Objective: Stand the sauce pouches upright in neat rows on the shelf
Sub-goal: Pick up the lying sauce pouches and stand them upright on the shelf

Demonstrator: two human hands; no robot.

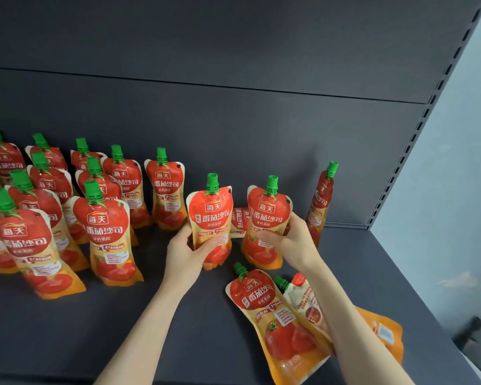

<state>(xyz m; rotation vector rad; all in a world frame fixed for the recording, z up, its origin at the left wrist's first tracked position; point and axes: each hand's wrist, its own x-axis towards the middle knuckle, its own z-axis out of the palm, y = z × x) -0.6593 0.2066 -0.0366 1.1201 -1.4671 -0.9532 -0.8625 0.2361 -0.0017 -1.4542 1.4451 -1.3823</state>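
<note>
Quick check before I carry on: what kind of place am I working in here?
Probably a shop or stockroom display: a dark shelf with a slotted upright at its right end, stocked with rows of identical tomato sauce pouches.

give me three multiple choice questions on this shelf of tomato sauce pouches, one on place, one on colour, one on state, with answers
1. Where do the flat-lying pouches rest? A) front right of the shelf B) atop the left rows C) behind the left rows
2. What colour are the pouch caps? A) red B) green C) white
3. What is the left hand doing? A) resting flat B) gripping an upright pouch C) pointing
Answers: 1 A, they lie by the right forearm; 2 B, every visible cap is green; 3 B, its fingers wrap the pouch.
</note>
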